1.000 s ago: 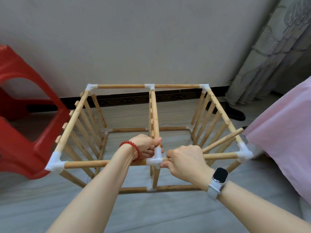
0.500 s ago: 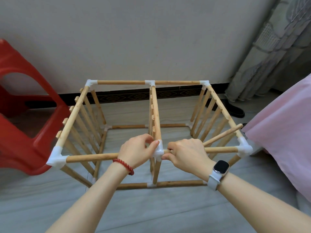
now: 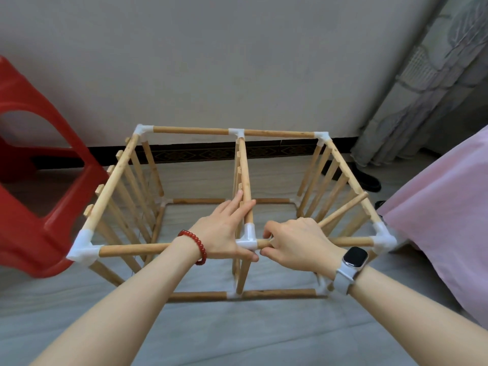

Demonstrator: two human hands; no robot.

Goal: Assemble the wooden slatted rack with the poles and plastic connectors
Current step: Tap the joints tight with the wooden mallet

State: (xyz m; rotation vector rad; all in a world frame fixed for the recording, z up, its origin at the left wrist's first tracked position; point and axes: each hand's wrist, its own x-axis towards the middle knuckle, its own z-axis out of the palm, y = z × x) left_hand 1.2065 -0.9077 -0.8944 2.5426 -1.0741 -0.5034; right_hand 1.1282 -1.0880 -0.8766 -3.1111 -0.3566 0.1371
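Note:
The wooden rack (image 3: 113,178) stands on the floor as a box frame of poles, slatted sides and white plastic connectors. My left hand (image 3: 224,231) lies on the white T-connector (image 3: 248,239) at the middle of the near top rail, fingers stretched along the middle top pole (image 3: 245,170) and thumb under the connector. My right hand (image 3: 298,244) grips the right near top pole (image 3: 351,241) just right of that connector. A loose pole (image 3: 346,207) slants up from behind my right hand towards the right side.
A red plastic stool (image 3: 34,186) stands close to the rack's left side. A pink cloth-covered edge (image 3: 449,212) lies at the right. A wall with a dark skirting board (image 3: 200,154) is behind, a curtain (image 3: 422,83) and a black shoe (image 3: 367,180) at the back right.
My left hand has shifted from gripping the rail left of the T-connector to lying over the connector with fingers extended along the middle pole. My right hand stays on the right pole.

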